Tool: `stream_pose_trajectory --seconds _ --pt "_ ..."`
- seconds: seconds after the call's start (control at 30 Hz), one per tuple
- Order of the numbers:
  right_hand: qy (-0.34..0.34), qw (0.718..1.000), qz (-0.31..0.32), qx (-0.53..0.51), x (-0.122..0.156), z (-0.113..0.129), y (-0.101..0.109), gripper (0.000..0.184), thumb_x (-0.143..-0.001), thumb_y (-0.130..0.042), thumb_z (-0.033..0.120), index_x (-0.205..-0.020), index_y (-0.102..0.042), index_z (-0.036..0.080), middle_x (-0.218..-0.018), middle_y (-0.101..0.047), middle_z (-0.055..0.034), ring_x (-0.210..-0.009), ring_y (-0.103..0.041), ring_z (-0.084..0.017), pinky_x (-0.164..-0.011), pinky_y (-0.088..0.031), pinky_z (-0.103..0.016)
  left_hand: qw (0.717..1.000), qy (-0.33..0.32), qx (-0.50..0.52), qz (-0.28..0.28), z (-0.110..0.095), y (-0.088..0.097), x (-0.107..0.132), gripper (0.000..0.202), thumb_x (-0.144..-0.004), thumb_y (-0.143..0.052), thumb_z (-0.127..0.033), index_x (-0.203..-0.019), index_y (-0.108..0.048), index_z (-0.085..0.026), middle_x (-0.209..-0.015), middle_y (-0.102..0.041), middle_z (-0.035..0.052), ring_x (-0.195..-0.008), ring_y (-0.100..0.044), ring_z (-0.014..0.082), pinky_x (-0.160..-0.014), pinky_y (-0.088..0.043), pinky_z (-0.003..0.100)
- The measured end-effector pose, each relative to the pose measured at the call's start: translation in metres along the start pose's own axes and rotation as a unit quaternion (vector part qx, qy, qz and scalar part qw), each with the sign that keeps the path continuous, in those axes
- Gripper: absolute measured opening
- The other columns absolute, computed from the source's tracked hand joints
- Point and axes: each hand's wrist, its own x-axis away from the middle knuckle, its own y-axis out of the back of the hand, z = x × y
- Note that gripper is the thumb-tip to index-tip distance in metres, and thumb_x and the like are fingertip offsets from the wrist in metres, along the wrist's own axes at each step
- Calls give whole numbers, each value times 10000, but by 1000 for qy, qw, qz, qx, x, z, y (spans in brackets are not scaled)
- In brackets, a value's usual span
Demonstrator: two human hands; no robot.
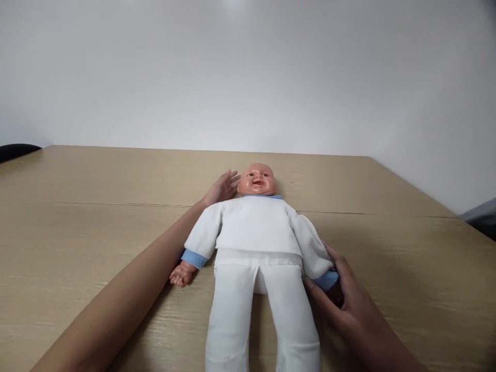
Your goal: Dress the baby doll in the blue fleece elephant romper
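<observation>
A baby doll (258, 227) lies on its back, head away from me, dressed in a white fleece top with blue cuffs and white trousers. Beside the left of its head is my left hand (223, 187), fingers stretched out and partly hidden at the tips near the doll's cheek. My left forearm runs along the doll's sleeve and bare plastic hand (182, 274). On the other side, my right hand (344, 292) wraps around the doll's sleeve end and blue cuff (327, 279), thumb near the hip. The doll's feet are out of view.
The doll rests on a wooden table (96, 227) with a seam running across it. Behind stands a plain white wall (232, 77). Dark chair parts show at the far left (17, 151) and the right edge.
</observation>
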Motion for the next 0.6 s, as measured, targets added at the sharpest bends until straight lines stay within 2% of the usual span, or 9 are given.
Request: stream_pose_trajectory --seconds 0.13,0.2,0.27,0.33,0.4,0.47,0.5,0.53,0.6 --pt "16 997 1 -77 -3 -9 -7 780 -947 -776 591 -1599 -462 300 -1565 -650 -133 -1399 -672 -348 -1227 -528 -521 999 -34 -41 -6 -8 22 30 551 -1030 -664 -554 -1430 -665 -174 -1712 -494 137 -1602 -463 314 -1395 -266 485" --pt "11 992 -1 -124 -3 -12 -9 825 -942 -790 575 -1623 -421 291 -1548 -663 -141 -1393 -679 -339 -1219 -536 -526 996 -53 -65 -18 -10 26 52 574 -1013 -668 -570 -1429 -664 -175 -1704 -503 139 -1577 -493 321 -1372 -308 499" --pt "6 987 -19 -162 0 -16 -8 885 -919 -815 565 -1643 -394 280 -1567 -646 -155 -1411 -668 -342 -1221 -534 -535 989 -61 -125 -56 -13 25 75 570 -1010 -633 -576 -1416 -667 -178 -1678 -536 141 -1528 -545 322 -1306 -410 497" --pt "-7 981 -33 -191 10 -22 -2 916 -893 -840 563 -1645 -400 280 -1613 -606 -162 -1468 -624 -348 -1232 -528 -531 968 -66 -208 -120 -20 18 100 537 -997 -629 -552 -1365 -688 -164 -1611 -599 157 -1474 -585 335 -1257 -452 504" --pt "-28 978 -48 -201 28 -29 8 881 -874 -853 576 -1611 -466 287 -1643 -582 -153 -1536 -557 -357 -1225 -542 -515 939 -78 -275 -190 -34 2 130 463 -968 -687 -504 -1271 -722 -156 -1538 -650 161 -1471 -562 352 -1287 -385 517" --pt "-39 977 -74 -194 53 -40 22 788 -872 -845 590 -1546 -561 296 -1640 -591 -133 -1574 -507 -366 -1193 -575 -500 913 -103 -322 -226 -52 -27 168 376 -960 -738 -471 -1203 -743 -185 -1509 -663 123 -1511 -493 345 -1332 -280 509" --pt "-35 977 -91 -189 69 -46 30 734 -876 -834 584 -1512 -601 301 -1629 -604 -126 -1558 -523 -371 -1159 -602 -497 888 -131 -378 -226 -61 -45 190 351 -999 -696 -490 -1211 -740 -214 -1476 -682 93 -1485 -516 326 -1312 -308 499" --pt "-24 976 -116 -184 86 -52 37 666 -880 -826 572 -1463 -644 308 -1604 -628 -123 -1511 -572 -376 -1110 -635 -492 877 -147 -409 -203 -68 -65 214 351 -1039 -645 -516 -1229 -734 -235 -1454 -692 75 -1457 -541 313 -1281 -351 483" --pt "36 965 -193 -172 122 -65 51 501 -848 -828 551 -1273 -734 303 -1487 -703 -141 -1295 -722 -397 -952 -699 -506 880 -162 -424 -137 -70 -105 266 349 -1073 -595 -548 -1210 -722 -252 -1381 -717 66 -1347 -619 301 -1190 -445 458"
